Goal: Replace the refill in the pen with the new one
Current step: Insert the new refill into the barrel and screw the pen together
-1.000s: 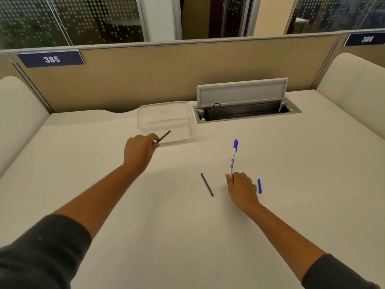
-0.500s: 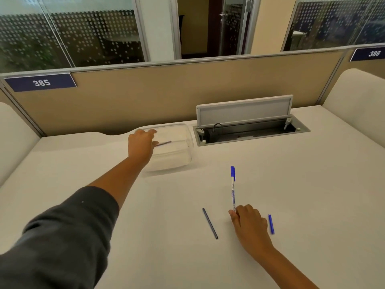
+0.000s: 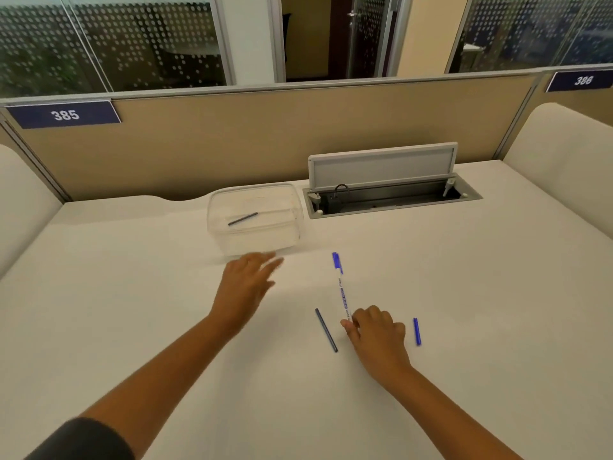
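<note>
My left hand (image 3: 247, 287) is hovering empty with fingers spread, just short of the clear box (image 3: 254, 216) where one refill (image 3: 242, 219) is lying. My right hand (image 3: 374, 332) is pinching the pen (image 3: 341, 287); another refill (image 3: 326, 330) is lying just left of it on the table (image 3: 497, 293).

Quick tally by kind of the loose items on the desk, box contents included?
Pen body: 1
Dark refills: 2, one on the desk, one in the clear box
Small blue piece: 1
Clear box: 1
Total: 5
</note>
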